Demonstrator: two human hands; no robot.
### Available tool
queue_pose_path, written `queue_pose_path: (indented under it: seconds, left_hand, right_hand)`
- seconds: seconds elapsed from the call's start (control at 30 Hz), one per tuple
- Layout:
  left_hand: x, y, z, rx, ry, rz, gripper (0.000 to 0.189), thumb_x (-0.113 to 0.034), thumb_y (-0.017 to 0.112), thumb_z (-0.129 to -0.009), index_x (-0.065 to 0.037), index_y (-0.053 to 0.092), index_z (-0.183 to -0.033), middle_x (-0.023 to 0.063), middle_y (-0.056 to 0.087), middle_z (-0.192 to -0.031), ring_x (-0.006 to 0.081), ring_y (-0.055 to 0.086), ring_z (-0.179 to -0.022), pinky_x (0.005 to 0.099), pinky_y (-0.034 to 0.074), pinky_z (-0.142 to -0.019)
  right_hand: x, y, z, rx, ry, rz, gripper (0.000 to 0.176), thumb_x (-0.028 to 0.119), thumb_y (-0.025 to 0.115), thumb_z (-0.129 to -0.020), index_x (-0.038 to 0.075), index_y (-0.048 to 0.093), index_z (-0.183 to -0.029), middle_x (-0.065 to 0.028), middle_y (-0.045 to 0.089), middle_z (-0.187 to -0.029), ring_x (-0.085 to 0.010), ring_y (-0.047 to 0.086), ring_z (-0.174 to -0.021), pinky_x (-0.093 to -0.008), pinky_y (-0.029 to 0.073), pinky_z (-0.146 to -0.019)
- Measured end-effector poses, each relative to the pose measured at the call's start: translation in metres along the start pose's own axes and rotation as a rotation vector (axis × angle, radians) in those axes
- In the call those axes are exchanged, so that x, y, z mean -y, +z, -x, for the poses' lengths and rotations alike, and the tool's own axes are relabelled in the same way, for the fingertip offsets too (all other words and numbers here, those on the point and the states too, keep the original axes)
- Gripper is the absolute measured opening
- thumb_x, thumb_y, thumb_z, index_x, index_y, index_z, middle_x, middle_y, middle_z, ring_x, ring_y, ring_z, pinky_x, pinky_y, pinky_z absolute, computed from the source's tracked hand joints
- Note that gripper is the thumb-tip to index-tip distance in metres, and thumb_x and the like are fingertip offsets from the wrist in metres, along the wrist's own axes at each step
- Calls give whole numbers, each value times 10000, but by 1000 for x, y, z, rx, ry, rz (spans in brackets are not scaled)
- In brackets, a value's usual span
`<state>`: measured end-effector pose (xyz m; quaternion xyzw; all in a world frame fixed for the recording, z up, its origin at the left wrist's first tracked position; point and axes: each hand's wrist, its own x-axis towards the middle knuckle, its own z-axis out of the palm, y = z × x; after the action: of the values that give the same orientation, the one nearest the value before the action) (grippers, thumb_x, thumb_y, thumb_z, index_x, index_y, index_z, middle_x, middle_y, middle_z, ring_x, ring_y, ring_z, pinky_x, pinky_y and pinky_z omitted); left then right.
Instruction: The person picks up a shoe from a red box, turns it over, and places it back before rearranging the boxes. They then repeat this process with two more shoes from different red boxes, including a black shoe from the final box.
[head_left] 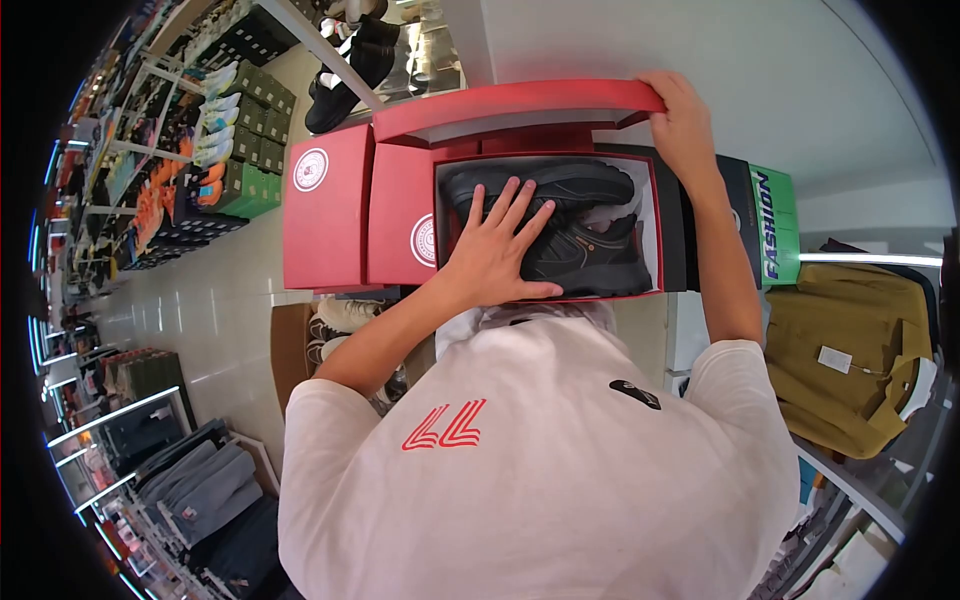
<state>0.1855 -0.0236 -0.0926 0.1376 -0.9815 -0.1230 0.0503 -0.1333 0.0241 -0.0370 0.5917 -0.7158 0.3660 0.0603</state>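
Note:
A red shoebox (657, 230) lies in front of my chest with a pair of dark shoes inside. One black shoe (590, 182) is at the far side of the box, and the other shoe (585, 255) is nearer me. My left hand (505, 245) rests on the shoes with its fingers spread, covering their left part. The red box lid (500, 105) is raised on edge behind the box. My right hand (684, 115) grips the lid's right end, with the fingers curled over its edge.
Closed red boxes (325, 225) stand to the left. A black box and a green box (778, 225) are on the right. Below them, an olive shirt (850, 350) hangs at the right. Shoe shelves (235, 150) and hanging grey trousers (205, 490) line the left side.

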Motion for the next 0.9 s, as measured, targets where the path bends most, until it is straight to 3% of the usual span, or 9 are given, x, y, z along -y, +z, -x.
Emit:
queue_pose_path:
  seconds: [0.13,0.2,0.27,0.4,0.47,0.53,0.6,0.77,0.9]
  left_hand:
    - [-1,-13,14,-210,28,103,851,-635,738,-806,-37,598,-1394,253,536,-1461,424,471,-1403,567,367,-1156]
    - [-3,-38,41,-147,-79,521,465,-394,765,-823,13,722,-1043,187,724,-1071,366,684,-1001,420,541,-868]
    - [4,-43,78,-303,-148,774,350,-318,705,-826,25,658,-776,111,634,-695,255,610,-655,334,474,-639]
    - [21,-7,134,-876,-410,1154,322,-247,636,-865,-2,547,-676,52,516,-631,123,443,-604,294,302,-575]
    - [28,5,147,-868,-591,1189,310,-296,606,-928,-3,591,-827,59,574,-773,136,512,-708,276,370,-638]
    - [13,-3,117,-877,-826,997,417,-342,609,-959,21,598,-1162,126,624,-1083,200,599,-965,316,472,-807]
    - [1,-7,104,-644,-681,937,668,-317,696,-923,10,455,-1453,190,491,-1444,272,520,-1309,408,464,-1037]
    - [-29,-29,96,-327,-488,453,928,-188,910,-700,-89,469,-1510,256,332,-1616,421,404,-1467,507,414,-1150]
    - [-35,-8,104,-355,-486,264,930,-245,964,-660,-98,521,-1464,324,312,-1595,485,412,-1425,521,437,-1121]
  right_hand:
    - [22,-48,49,-171,-26,31,516,-143,491,-719,48,687,-1156,-163,653,-1139,-387,652,-1037,-415,532,-921]
    - [30,-58,89,-139,-16,64,548,-169,484,-697,39,692,-1159,-167,649,-1143,-368,650,-1062,-419,532,-915]
    - [37,-58,133,-70,2,22,547,-178,504,-697,35,698,-1163,-192,617,-1228,-362,633,-1132,-423,548,-947]
    - [50,-38,193,-90,37,-145,530,-190,542,-715,41,692,-1168,-210,563,-1334,-373,596,-1241,-427,558,-1002]
    - [44,-27,214,-96,35,-189,507,-209,567,-734,35,675,-1165,-223,512,-1399,-401,552,-1321,-428,561,-1038]
    - [26,-19,232,-58,29,-266,531,-196,587,-752,57,637,-1216,-235,468,-1478,-425,498,-1387,-450,526,-1072]
    - [20,-21,239,50,12,-304,594,-126,649,-759,86,577,-1310,-268,390,-1557,-449,453,-1420,-488,453,-1135]
    - [28,-42,223,142,10,-357,707,7,763,-731,100,508,-1384,-301,335,-1593,-470,399,-1454,-518,390,-1169]
    - [37,-35,231,137,41,-347,776,98,866,-690,100,504,-1376,-299,325,-1601,-466,384,-1462,-520,396,-1160]
